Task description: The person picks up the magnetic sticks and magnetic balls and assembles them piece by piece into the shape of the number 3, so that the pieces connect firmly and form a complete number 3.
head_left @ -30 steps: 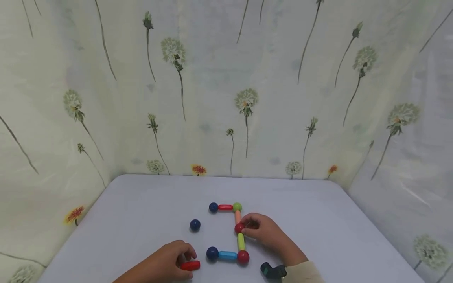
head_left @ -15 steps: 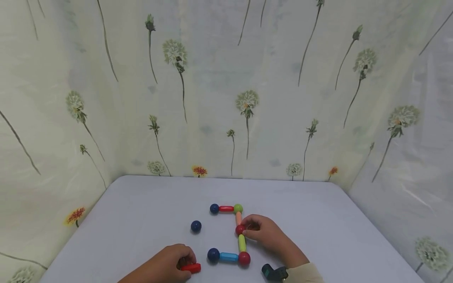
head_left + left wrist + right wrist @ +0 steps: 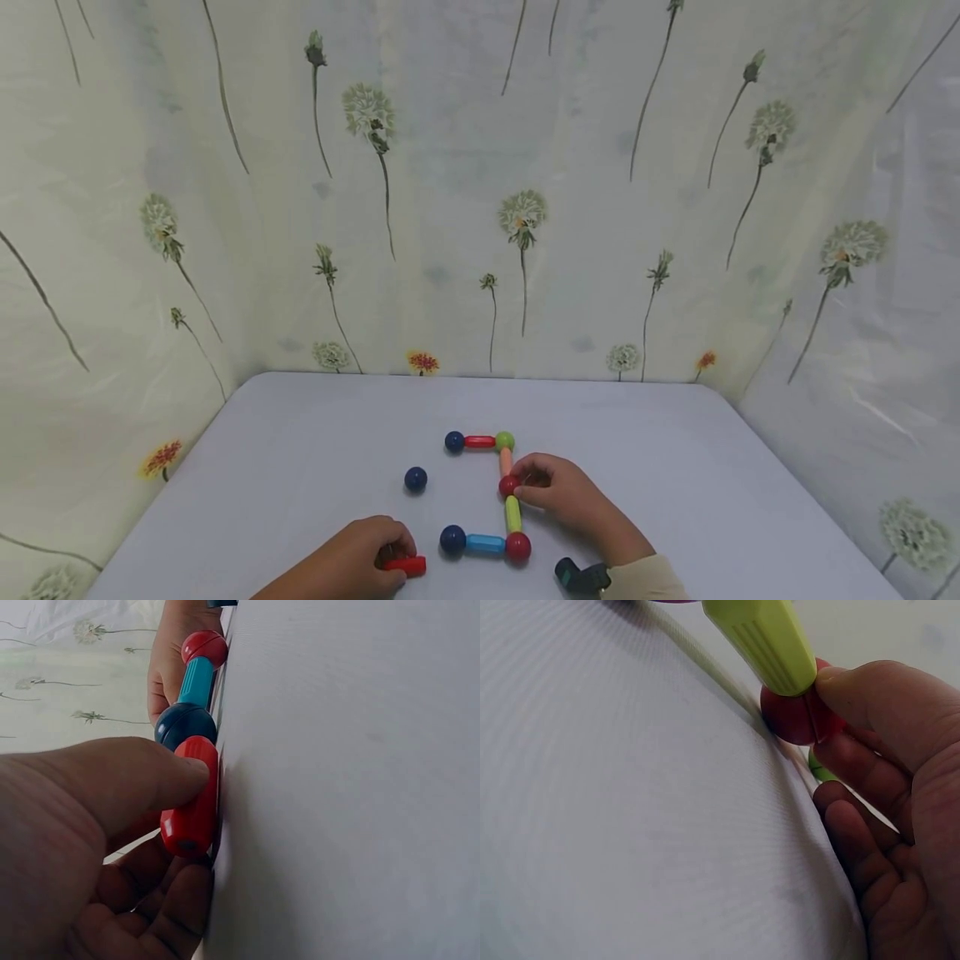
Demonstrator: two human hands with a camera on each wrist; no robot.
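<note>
My left hand [image 3: 366, 552] pinches a loose red magnetic rod [image 3: 407, 566] low over the table. In the left wrist view the thumb lies on the rod [image 3: 191, 814], whose far end overlaps a dark blue ball [image 3: 184, 726]; from the head a gap shows between them. My right hand [image 3: 561, 493] pinches the middle red ball [image 3: 509, 485] of a chain of rods and balls. Toward me a yellow-green rod [image 3: 513, 514], a second red ball [image 3: 517, 547], a light blue rod [image 3: 485, 544] and a dark blue ball [image 3: 453, 540] follow.
At the chain's far end are a peach rod [image 3: 506, 461], a green ball [image 3: 505, 439], a red rod [image 3: 480, 442] and a dark blue ball [image 3: 454, 442]. One loose dark blue ball [image 3: 416, 479] lies left. A black device [image 3: 581, 576] sits at the right wrist.
The left fingers, spread around the red rod a second ago, have drawn together and now pinch it. The right hand stays on the red ball. A slight camera shift moves the whole scene.
</note>
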